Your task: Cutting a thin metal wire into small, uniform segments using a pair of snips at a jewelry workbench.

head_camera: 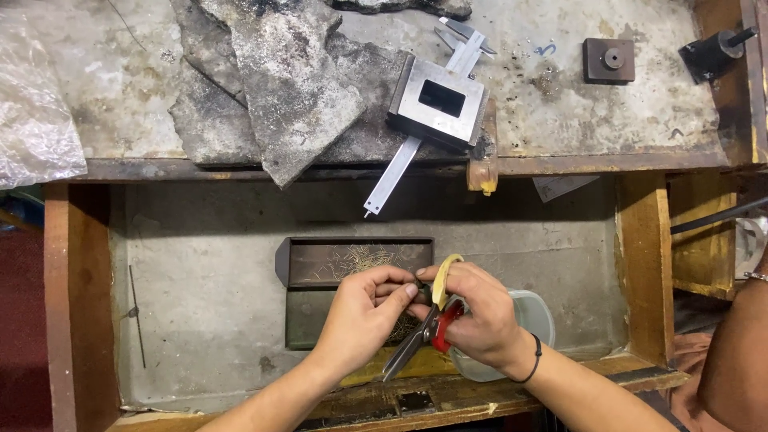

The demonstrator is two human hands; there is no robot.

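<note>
A: Hand status?
B: Right hand (480, 316) grips the snips (424, 332), red and yellow handles, over the metal tray (320, 264). Left hand (364, 312) pinches something small at the blades; can't tell what.
A: Worktop?
B: Steel block (438, 100) on a caliper (416, 136).

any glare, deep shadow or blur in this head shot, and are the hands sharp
Head view: both the left hand and right hand are sharp; glare whitens the plastic sheet at top left; shadow darkens the recess under the bench edge; the straight edges bow slightly outward near the frame borders.
</note>
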